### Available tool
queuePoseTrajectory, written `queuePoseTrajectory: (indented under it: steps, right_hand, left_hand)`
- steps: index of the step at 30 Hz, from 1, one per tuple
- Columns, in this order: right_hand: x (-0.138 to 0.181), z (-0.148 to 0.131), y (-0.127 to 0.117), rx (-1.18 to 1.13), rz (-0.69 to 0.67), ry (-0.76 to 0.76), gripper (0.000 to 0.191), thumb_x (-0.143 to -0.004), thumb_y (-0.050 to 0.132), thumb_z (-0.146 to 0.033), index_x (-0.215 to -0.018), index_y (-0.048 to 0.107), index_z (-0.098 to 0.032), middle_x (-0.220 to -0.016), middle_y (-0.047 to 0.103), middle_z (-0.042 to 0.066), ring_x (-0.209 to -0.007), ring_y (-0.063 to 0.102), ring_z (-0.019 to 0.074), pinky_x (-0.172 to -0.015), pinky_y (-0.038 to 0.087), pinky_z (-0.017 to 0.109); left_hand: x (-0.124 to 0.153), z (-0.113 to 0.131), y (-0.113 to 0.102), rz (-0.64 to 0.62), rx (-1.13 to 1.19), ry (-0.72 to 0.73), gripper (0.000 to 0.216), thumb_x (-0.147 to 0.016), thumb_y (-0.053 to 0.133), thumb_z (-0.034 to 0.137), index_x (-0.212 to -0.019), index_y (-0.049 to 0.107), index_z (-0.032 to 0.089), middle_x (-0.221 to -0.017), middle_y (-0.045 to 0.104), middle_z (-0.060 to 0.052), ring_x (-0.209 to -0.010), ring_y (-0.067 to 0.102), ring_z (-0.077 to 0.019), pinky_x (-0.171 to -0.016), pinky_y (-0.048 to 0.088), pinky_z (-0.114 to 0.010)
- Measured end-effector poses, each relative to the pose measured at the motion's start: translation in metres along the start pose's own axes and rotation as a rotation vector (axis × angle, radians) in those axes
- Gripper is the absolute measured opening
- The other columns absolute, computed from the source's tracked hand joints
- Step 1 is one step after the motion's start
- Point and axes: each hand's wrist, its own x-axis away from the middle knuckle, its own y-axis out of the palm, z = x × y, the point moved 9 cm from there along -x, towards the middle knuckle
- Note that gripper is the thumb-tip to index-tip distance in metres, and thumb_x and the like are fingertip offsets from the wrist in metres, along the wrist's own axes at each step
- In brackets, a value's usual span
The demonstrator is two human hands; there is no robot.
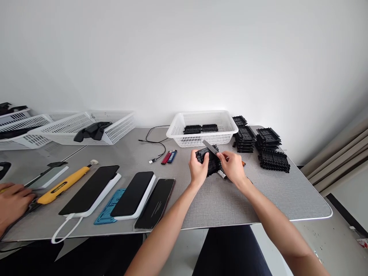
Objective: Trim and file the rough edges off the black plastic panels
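We note the black ridged panel right of centre in the frame, below the white basket, gripped in the left hand; it is partly hidden, so we cannot tell its long axis. In the right hand we record a thin grey blade, pinched at its lower end and crossing over the panel, long axis diagonal, tip pointing upper left.
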Motion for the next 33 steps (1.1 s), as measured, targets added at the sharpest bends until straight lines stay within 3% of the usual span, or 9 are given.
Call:
queuePoseTrajectory:
  steps: [7,12,17,21,25,33]
  right_hand:
    - [0.000,-0.005,-0.001,0.015,-0.015,-0.069,0.036,-0.096,0.048,-0.037,-0.067,0.060,-0.020,-0.065,0.061,0.003,-0.059,0.049,0.0162,-0.061,0.034,0.027]
    - [-0.004,0.004,-0.011,0.047,0.041,-0.021,0.038,-0.097,0.045,-0.040,-0.070,0.062,-0.020,-0.066,0.062,0.004,-0.059,0.049,0.0171,-0.061,0.034,0.029]
    - [-0.004,0.000,-0.003,0.036,-0.028,-0.061,0.040,-0.097,0.045,-0.042,-0.068,0.060,-0.020,-0.065,0.061,0.004,-0.060,0.049,0.0171,-0.062,0.033,0.029]
    - [-0.005,0.005,-0.011,0.030,0.034,-0.021,0.040,-0.097,0.043,-0.041,-0.069,0.061,-0.020,-0.064,0.059,0.003,-0.058,0.046,0.0166,-0.060,0.032,0.029]
    - [-0.007,0.004,-0.006,-0.021,-0.014,-0.050,0.039,-0.096,0.046,-0.042,-0.068,0.060,-0.020,-0.061,0.057,0.002,-0.057,0.044,0.0155,-0.059,0.032,0.029]
    - [-0.006,0.016,-0.010,-0.080,0.021,0.084,0.042,-0.094,0.044,-0.048,-0.067,0.059,-0.019,-0.057,0.053,0.000,-0.053,0.039,0.0142,-0.055,0.029,0.029]
  left_hand:
    - [0.000,0.003,-0.002,0.011,-0.037,0.019,0.021,-0.082,0.064,0.035,-0.090,0.050,0.022,-0.082,0.064,-0.002,-0.077,0.063,-0.0183,-0.072,0.048,-0.030]
    - [-0.001,0.004,-0.004,0.021,-0.038,0.016,0.020,-0.083,0.063,0.035,-0.089,0.049,0.022,-0.081,0.064,-0.002,-0.076,0.063,-0.0183,-0.072,0.048,-0.030]
    - [-0.001,0.006,-0.003,0.006,-0.044,0.021,0.020,-0.082,0.063,0.035,-0.090,0.050,0.022,-0.081,0.064,-0.002,-0.075,0.063,-0.0181,-0.071,0.048,-0.029]
    - [-0.001,0.005,-0.003,0.004,-0.035,0.021,0.020,-0.083,0.063,0.036,-0.090,0.050,0.022,-0.083,0.064,-0.002,-0.077,0.062,-0.0182,-0.073,0.049,-0.030]
    - [0.000,0.006,-0.002,0.000,-0.039,0.014,0.019,-0.082,0.063,0.034,-0.089,0.050,0.022,-0.082,0.064,-0.002,-0.078,0.062,-0.0187,-0.074,0.049,-0.031]
    - [-0.001,0.017,-0.001,-0.047,-0.057,0.115,0.022,-0.086,0.058,0.026,-0.107,0.055,0.023,-0.108,0.067,-0.007,-0.106,0.063,-0.0221,-0.095,0.047,-0.036]
